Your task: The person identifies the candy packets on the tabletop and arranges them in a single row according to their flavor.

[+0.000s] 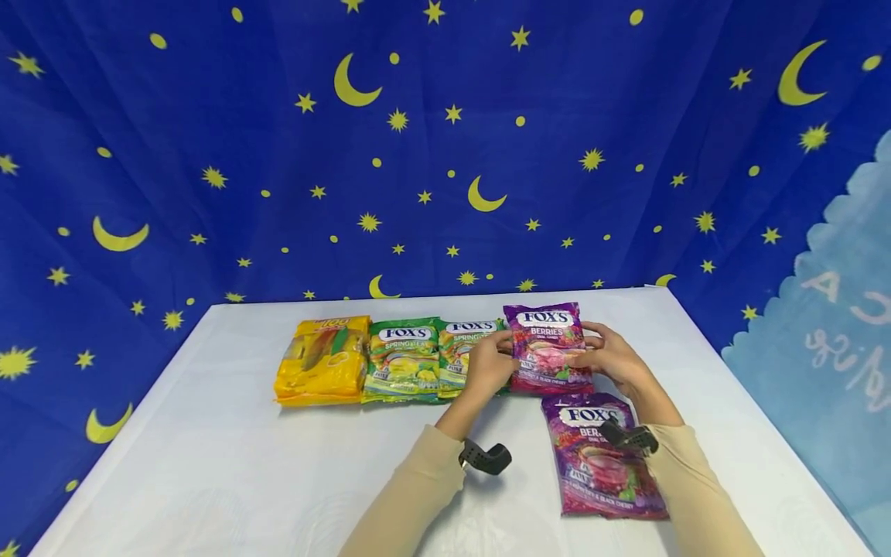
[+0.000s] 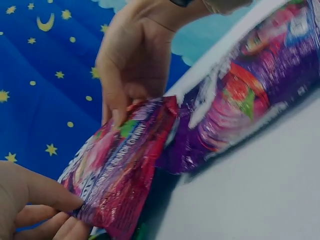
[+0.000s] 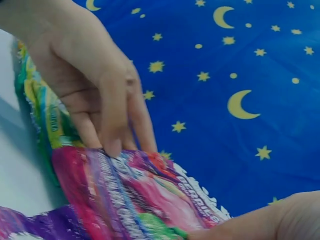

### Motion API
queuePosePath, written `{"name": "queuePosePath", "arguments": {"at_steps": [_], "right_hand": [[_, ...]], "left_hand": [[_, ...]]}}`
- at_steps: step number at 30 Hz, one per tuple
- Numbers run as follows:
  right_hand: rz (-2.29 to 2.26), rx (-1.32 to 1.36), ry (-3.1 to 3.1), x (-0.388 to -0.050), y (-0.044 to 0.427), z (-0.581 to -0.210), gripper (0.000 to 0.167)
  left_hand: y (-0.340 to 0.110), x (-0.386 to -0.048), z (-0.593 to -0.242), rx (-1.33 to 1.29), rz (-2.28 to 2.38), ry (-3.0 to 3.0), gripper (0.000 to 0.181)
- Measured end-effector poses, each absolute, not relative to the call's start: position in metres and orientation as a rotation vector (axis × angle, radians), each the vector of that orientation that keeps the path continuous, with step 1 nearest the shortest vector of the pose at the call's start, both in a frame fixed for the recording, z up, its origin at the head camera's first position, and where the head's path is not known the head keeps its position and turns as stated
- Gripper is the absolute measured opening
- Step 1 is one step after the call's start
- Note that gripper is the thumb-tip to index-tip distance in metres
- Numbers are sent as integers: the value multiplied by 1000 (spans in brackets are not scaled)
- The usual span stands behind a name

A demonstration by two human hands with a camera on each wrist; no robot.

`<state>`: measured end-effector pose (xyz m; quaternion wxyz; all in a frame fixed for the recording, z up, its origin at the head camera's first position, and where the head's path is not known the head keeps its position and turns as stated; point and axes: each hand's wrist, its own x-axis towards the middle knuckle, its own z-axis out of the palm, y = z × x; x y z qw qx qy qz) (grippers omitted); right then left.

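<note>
A purple bag of Fox's berries candy is held between both hands at the right end of a row of bags. My left hand pinches its left edge, thumb in front, as the left wrist view shows. On the opposite edge my right hand grips it with the thumb on the front. The bag's lower end slightly overlaps a second purple berries candy bag, which lies flat nearer the front, partly under the right wrist. Beside the left hand is a green Fox's spring tea candy bag, partly hidden by that hand.
Another green Fox's candy bag and a yellow candy bag continue the row leftward on the white table. A blue curtain with moons and stars stands behind the table. Each wrist wears a black strap mount.
</note>
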<state>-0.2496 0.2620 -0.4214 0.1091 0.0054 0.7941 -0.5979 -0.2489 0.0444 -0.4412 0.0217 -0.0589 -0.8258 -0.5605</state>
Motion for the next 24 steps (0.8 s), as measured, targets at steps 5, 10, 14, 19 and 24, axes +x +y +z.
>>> {"name": "queuePosePath", "arguments": {"at_steps": [5,10,14,19,24], "right_hand": [[-1839,65,2336,-253,259,-431,84],[-1764,101,2364,-256,259,-435,83],[-1718,101,2373,-256,260,-435,84],[-1696,99,2362,-256,261,-435,85],[-1680,124,2361,-255,261,-435,84]], "left_hand": [[49,-253,-446,-192,-1551,-2616,56],[52,-253,-449,-208,-1403,-2652,50],[54,-253,-451,-239,-1345,-2651,49],[57,-251,-454,-276,-1198,-2673,51],[58,-247,-456,-289,-1108,-2680,50]]}}
